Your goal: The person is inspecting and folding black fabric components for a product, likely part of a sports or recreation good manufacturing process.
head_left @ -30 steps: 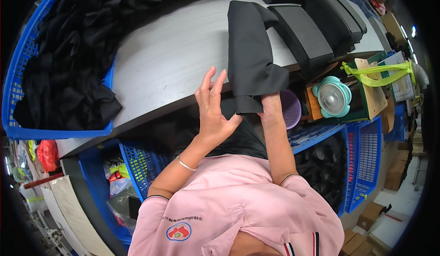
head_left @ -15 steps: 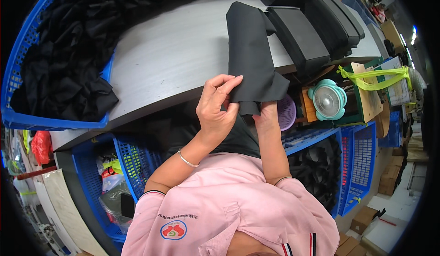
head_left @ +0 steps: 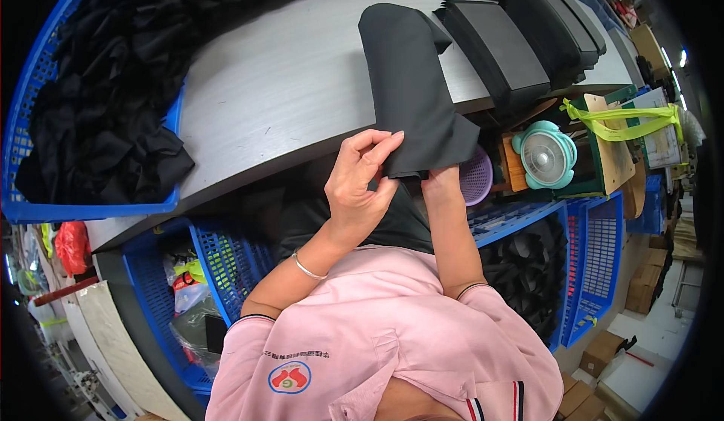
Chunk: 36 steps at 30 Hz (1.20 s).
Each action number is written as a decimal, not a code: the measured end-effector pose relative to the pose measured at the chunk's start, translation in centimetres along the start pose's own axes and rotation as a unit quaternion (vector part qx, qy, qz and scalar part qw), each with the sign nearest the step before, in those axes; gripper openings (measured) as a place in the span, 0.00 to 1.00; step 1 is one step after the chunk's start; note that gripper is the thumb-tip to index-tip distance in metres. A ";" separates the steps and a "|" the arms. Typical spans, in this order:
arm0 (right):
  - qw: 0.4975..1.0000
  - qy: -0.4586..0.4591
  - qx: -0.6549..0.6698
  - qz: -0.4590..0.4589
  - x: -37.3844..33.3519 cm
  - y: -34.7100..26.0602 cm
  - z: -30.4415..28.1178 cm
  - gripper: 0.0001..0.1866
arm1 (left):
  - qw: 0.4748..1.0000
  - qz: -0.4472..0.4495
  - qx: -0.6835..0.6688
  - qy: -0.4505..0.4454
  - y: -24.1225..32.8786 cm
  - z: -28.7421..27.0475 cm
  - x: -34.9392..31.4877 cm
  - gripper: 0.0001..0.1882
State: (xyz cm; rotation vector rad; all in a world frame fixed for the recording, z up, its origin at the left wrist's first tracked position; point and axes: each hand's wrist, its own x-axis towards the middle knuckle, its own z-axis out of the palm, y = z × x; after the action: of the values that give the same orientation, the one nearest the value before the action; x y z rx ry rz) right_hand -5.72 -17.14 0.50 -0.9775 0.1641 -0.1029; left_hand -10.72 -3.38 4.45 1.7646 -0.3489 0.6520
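A piece of black fabric (head_left: 411,89), shaped like a sleeve or tube, stretches from my hands over the front edge of the grey table (head_left: 256,89). My left hand (head_left: 360,172) pinches its lower left edge between thumb and fingers. At the lower right, my right hand (head_left: 440,178) is tucked inside or beneath the fabric, so its fingers are hidden. Flat stacks of black fabric pieces (head_left: 501,48) lie on the table to the right of the piece. On the left, a blue basket (head_left: 90,211) is heaped with crumpled black fabric (head_left: 105,112).
A turquoise fan (head_left: 544,156) stands to the right beside a purple basket (head_left: 475,177). Blue crates flank my body: the right crate (head_left: 592,270) contains black fabric, the left crate (head_left: 154,293) contains plastic bags. A yellow-green strap (head_left: 622,125) is tied round a board.
The fabric's far end has shifted slightly left. A small flap that hung at its lower edge between my hands is now mostly tucked out of sight.
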 end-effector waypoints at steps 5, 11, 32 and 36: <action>1.000 -0.017 0.014 0.008 0.4 0.4 0.4 0.25 | 1.000 -0.006 0.024 0.002 -0.7 0.0 -0.4 0.34; 0.999 0.016 -0.001 0.038 1.4 0.5 1.1 0.26 | 0.999 -0.034 -0.022 0.006 -0.9 -0.3 -0.3 0.32; 0.852 -0.243 -0.461 -0.053 2.6 -0.6 2.0 0.16 | 0.936 -0.327 -0.084 0.097 -8.3 -1.8 -2.1 0.15; 0.655 -0.130 -0.656 -0.352 1.3 3.8 2.5 0.15 | 0.894 -0.372 -0.231 0.091 -9.3 1.0 -3.7 0.12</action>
State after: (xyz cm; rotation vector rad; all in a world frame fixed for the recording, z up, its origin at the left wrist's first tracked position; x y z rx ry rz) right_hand -3.96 -13.15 -1.44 -2.4834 -0.5277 -0.6195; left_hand -8.35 -1.99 -5.20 1.2215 0.2891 0.1483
